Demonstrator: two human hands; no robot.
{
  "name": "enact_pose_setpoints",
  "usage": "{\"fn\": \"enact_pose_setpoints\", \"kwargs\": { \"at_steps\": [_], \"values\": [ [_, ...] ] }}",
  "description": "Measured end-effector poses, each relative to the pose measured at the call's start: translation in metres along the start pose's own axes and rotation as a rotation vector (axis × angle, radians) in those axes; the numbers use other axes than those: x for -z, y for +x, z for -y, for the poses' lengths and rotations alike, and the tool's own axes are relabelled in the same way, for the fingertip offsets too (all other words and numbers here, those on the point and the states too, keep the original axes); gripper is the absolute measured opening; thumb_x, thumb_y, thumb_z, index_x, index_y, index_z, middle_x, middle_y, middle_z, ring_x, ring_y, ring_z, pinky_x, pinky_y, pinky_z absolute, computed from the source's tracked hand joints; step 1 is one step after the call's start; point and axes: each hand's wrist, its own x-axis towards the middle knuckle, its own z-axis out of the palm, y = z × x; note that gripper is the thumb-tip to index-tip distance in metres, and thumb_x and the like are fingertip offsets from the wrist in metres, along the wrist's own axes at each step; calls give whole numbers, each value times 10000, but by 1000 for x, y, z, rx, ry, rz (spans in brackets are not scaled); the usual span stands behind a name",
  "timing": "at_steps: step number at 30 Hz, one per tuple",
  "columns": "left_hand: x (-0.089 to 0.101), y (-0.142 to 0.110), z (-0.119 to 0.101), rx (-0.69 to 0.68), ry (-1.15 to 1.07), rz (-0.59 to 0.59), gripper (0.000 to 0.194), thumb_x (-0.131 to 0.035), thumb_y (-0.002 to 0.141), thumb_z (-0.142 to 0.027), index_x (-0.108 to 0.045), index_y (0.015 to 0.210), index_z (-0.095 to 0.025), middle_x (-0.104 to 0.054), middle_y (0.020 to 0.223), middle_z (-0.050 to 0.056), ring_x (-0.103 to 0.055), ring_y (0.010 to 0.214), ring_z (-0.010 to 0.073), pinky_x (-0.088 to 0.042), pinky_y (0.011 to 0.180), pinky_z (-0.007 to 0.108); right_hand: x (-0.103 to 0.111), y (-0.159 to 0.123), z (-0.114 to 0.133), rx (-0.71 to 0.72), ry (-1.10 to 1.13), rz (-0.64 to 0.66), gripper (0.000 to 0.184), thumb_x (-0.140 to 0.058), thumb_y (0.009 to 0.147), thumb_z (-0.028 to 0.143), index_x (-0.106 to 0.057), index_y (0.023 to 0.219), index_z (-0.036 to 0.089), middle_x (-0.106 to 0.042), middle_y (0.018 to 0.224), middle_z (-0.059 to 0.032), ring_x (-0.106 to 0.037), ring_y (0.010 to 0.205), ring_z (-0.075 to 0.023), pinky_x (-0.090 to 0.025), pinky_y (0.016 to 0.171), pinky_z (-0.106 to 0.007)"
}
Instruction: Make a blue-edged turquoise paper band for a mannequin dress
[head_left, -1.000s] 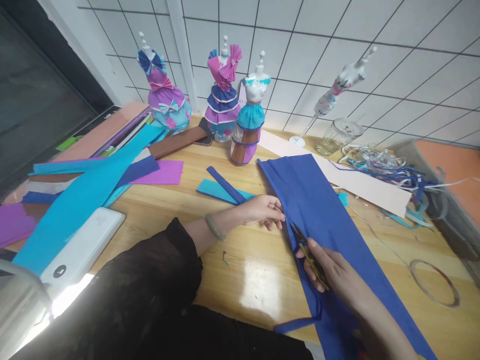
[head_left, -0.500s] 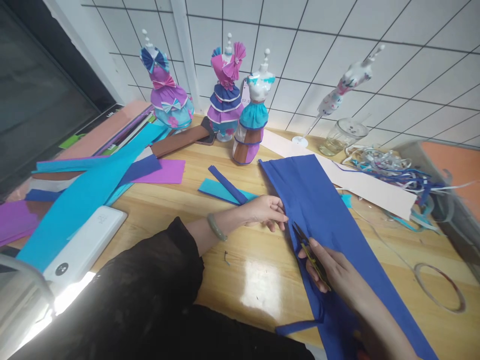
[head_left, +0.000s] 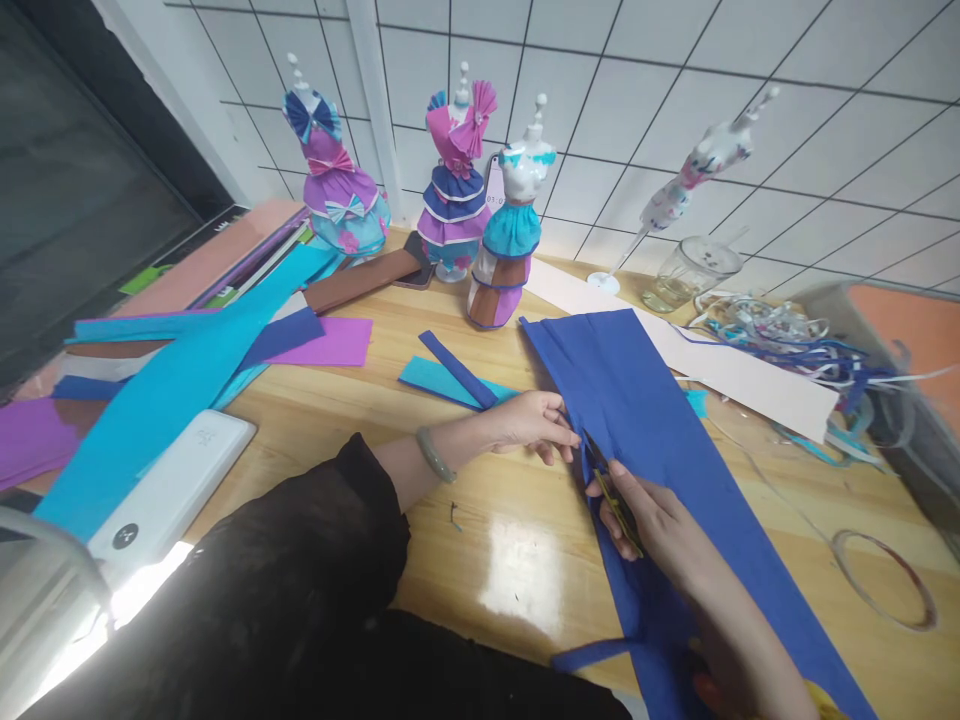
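A long sheet of dark blue crepe paper [head_left: 637, 400] lies slantwise across the table. My left hand [head_left: 536, 425] pinches its left edge between thumb and forefinger. Small yellow-handled thread snips [head_left: 616, 505] are gripped in my right hand [head_left: 652, 510], with their dark blades at the sheet's edge just beside my left fingertips. A narrow blue strip [head_left: 592, 652] trails from the sheet near the table's front. Left of the sheet, another blue strip [head_left: 457, 370] lies over a turquoise piece [head_left: 427, 380].
Dressed miniature mannequins [head_left: 345, 190] stand along the tiled wall; a bare one [head_left: 697, 175] leans at right beside a glass jar [head_left: 686, 275]. Tangled ribbon scraps [head_left: 780, 335] and a ribbon roll [head_left: 885, 580] lie right. A white power bank [head_left: 176, 485] and coloured paper strips [head_left: 202, 350] lie left.
My right hand and the snips have moved slightly up and forward along the blue sheet's edge; the blades look closer together. My left hand keeps its pinch.
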Motion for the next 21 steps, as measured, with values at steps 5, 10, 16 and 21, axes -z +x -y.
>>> {"fn": "enact_pose_setpoints", "kwargs": {
  "at_steps": [5, 10, 16, 21],
  "values": [
    [-3, -3, -5, 17, -14, -42, 272, -711, 695, -180, -459, 795, -150, -597, 633, -31, -584, 504, 80, -454, 486, 206, -3, 6, -2, 38, -13, -37, 506, -368, 842, 637, -541, 863, 162, -456, 454, 55, -434, 380, -119, -340, 453, -271],
    [-2, -2, -4, 18, -26, -15, 261, -693, 712, -158, -444, 786, -157, -589, 623, -40, -592, 516, 77, -448, 490, 194, -4, 11, -6, 71, 18, -60, 493, -366, 857, 614, -563, 867, 162, -468, 450, 48, -438, 382, -119, -344, 458, -269],
    [0, -1, -2, 26, -19, -17, 260, -673, 729, -135, -416, 760, -164, -600, 631, -39, -594, 505, 76, -447, 476, 187, -6, 13, -9, 87, 8, -78, 498, -339, 866, 617, -561, 832, 173, -418, 410, 61, -381, 369, -103, -303, 431, -251],
    [0, -1, -2, 15, -35, -7, 236, -652, 739, -111, -422, 764, -160, -602, 632, -37, -595, 498, 76, -449, 474, 187, -10, 15, -12, 81, 66, -84, 483, -335, 856, 636, -505, 749, 197, -353, 407, 77, -317, 350, -91, -250, 398, -248]
  ]
}}
